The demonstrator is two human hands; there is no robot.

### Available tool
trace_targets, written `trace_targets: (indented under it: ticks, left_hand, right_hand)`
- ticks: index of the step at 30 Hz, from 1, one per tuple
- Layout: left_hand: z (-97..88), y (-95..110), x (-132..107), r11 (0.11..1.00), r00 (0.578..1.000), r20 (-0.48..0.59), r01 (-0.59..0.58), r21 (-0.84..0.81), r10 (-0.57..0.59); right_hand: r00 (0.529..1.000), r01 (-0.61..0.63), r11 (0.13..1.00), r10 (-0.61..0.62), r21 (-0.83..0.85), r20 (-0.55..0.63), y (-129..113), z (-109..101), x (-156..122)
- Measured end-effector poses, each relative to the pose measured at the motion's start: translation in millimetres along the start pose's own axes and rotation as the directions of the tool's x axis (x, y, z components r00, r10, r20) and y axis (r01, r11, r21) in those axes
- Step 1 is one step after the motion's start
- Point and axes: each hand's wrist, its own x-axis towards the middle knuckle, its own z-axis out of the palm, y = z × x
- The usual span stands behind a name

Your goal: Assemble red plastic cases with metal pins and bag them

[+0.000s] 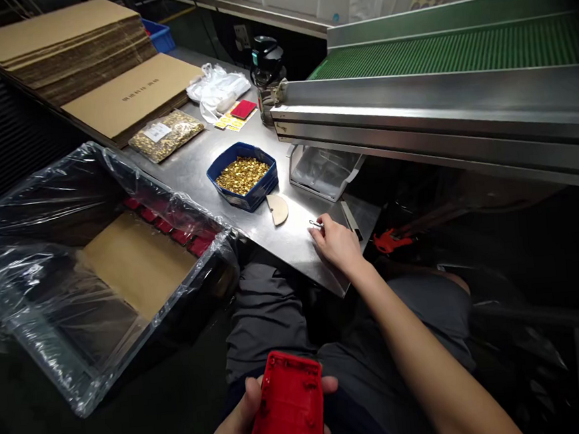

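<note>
My left hand (238, 427) is low over my lap, fingers wrapped round a red plastic housing (287, 408) held with its inner side up. My right hand (335, 242) reaches out to the steel table (291, 240) and pinches a small silver metal part (315, 225) at its fingertips. A blue tray of small brass parts (243, 175) stands just left of that hand, with a tan half-round piece (278, 208) beside it. A slim dark tool (350, 220) lies right of my hand.
A carton lined with clear plastic (93, 272) holds red housings and a cardboard sheet at left. Flat cardboard stacks (70, 47), a bag of brass parts (165, 134), a clear bin (322, 171) and a dark bottle (268, 71) sit farther back. A green conveyor (457, 50) runs at right.
</note>
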Motion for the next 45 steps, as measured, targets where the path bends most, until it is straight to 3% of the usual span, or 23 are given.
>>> trace_targets:
  ticks: [4, 8, 13, 17, 21, 26, 30, 33, 36, 40, 45]
  left_hand:
    - [-1.3, 1, -1, 0.998, 0.998, -0.034, -0.061, 0.02, 0.062]
    - [1.3, 0, -4, 0.979, 0.977, -0.16, -0.111, 0.17, 0.138]
    - [12.4, 1, 1, 0.882, 0.928, -0.273, -0.105, 0.46, 0.253]
    - [18.7, 1, 7, 0.857, 0.928, -0.268, -0.092, 0.508, 0.258]
    - [11.9, 2, 4, 0.87, 0.931, -0.283, -0.069, 0.488, 0.232]
    - [1.4, 1, 1, 0.924, 0.922, -0.323, -0.081, 0.373, 0.211]
    - [10.3, 6, 8, 0.995, 0.941, -0.329, -0.053, 0.088, 0.079]
    - [19.3, 14, 15, 0.995, 0.955, -0.296, -0.045, -0.088, 0.017]
    - [21.0, 18, 20, 0.993, 0.958, -0.286, -0.062, -0.104, 0.03]
    - [15.5, 16, 21, 0.992, 0.96, -0.276, -0.066, -0.104, 0.035]
    - [12.0, 14, 22, 0.991, 0.966, -0.259, -0.057, -0.122, 0.024]
  right_hand:
    - [1.0, -0.003, 0.999, 0.004, -0.041, 0.01, 4, 7, -4]
    - [0.996, -0.073, 0.997, 0.072, -0.022, -0.056, 14, 5, -27]
    - [0.994, -0.07, 0.99, 0.079, 0.126, -0.07, 31, 10, -36]
    - [0.989, -0.05, 0.956, 0.087, 0.29, -0.116, 35, 12, -35]
    - [0.98, -0.051, 0.92, 0.122, 0.389, -0.158, 31, 8, -47]
    - [0.984, -0.064, 0.872, 0.135, 0.485, -0.113, 24, -3, -81]
    - [0.99, -0.093, 0.846, 0.137, 0.525, -0.045, 19, -13, -112]
    - [0.994, -0.045, 0.823, 0.091, 0.566, -0.053, 16, -16, -132]
    - [0.994, -0.016, 0.789, 0.077, 0.614, -0.074, 16, -18, -148]
    - [0.986, -0.151, 0.762, 0.163, 0.63, 0.039, 15, -21, -168]
    - [0.982, -0.187, 0.747, 0.129, 0.638, 0.138, 5, -31, -185]
